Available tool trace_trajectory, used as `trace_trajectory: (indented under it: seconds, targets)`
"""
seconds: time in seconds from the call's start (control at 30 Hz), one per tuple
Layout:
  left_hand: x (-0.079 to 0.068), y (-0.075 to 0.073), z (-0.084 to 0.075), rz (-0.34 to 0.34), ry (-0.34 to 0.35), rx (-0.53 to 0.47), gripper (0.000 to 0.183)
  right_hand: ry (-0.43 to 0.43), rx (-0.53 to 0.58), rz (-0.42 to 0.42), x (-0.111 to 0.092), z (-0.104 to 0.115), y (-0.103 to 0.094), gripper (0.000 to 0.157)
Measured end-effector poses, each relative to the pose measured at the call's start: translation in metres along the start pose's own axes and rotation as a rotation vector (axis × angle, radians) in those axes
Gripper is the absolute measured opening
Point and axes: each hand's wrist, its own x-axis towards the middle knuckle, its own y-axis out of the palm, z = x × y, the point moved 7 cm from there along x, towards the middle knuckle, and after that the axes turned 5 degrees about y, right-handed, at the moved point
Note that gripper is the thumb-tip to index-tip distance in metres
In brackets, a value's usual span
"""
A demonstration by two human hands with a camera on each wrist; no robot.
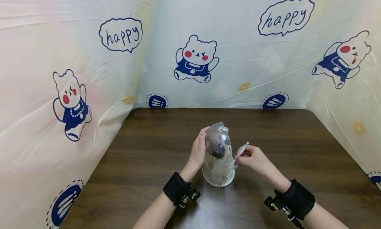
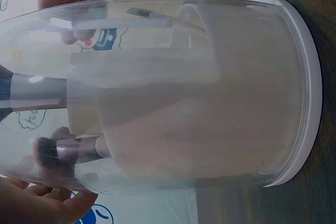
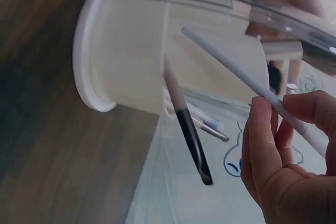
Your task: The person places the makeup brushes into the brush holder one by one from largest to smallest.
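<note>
A clear domed makeup brush holder (image 1: 218, 169) with a white base stands on the table, leaning slightly. My left hand (image 1: 200, 149) grips the dome's left side near the top. At the holder's right side, my right hand (image 1: 253, 159) pinches a slim white stick (image 3: 226, 66), like a brush handle, between thumb and fingers. One end of the stick reaches the holder's open side. Inside show a thick dark-bristled brush (image 2: 39, 90) and a smaller brush (image 2: 76, 149). A thin brush with a black end (image 3: 191, 140) sticks out of the opening.
The holder stands on a dark wood table (image 1: 143, 176). A pale curtain (image 1: 238, 63) printed with cartoon bears rises around the back and sides. Each wrist wears a black band (image 1: 176, 189) with a small camera.
</note>
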Motion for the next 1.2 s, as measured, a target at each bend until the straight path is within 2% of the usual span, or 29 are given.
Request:
trace_trajectory:
  seconds: [0.53,0.83,1.2]
  targets:
    - [0.000,0.000,0.000,-0.010,0.011,0.012,0.054,0.027,-0.049,0.026,-0.005,-0.014,0.020,0.016]
    - [-0.001,0.000,0.001,0.006,-0.018,-0.021,0.054,-0.007,-0.103,0.034,-0.005,-0.019,0.029,0.015]
    - [-0.001,0.000,0.001,0.004,-0.027,-0.026,0.053,-0.030,-0.105,0.034,-0.008,-0.025,0.035,0.014]
